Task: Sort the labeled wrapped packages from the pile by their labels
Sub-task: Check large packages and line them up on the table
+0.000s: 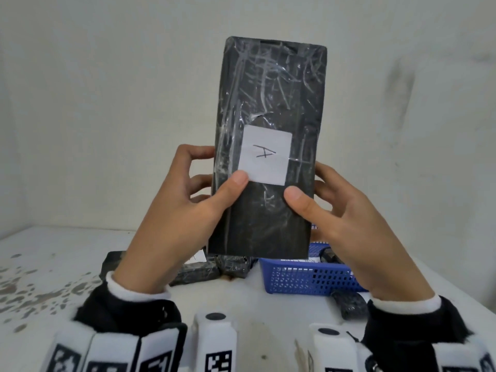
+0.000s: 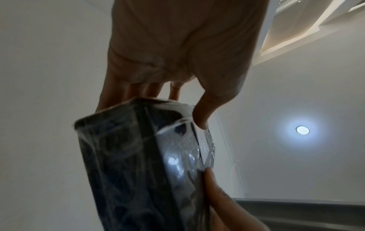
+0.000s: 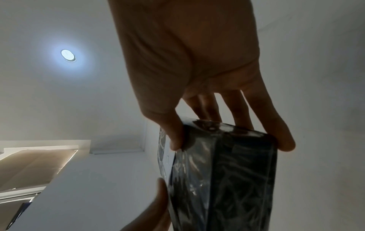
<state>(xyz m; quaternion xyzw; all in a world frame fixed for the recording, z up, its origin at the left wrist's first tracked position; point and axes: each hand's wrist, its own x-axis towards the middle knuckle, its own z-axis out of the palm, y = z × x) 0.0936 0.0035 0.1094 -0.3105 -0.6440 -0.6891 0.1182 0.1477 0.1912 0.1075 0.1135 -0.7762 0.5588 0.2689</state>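
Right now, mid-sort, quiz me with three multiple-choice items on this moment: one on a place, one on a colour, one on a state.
1. Where does the blue basket sit relative to the pile of packages?
A. to its right
B. to its left
C. on top of it

2. What colour is the label on the held package?
A. yellow
B. white
C. red

3. How is the held package kept up?
A. lying in the basket
B. left hand alone
C. both hands, the right hand too

Answers: 1 A, the basket stands on the table right of the pile. 2 B, the white paper bears a handwritten A. 3 C, a thumb presses the front from each side.
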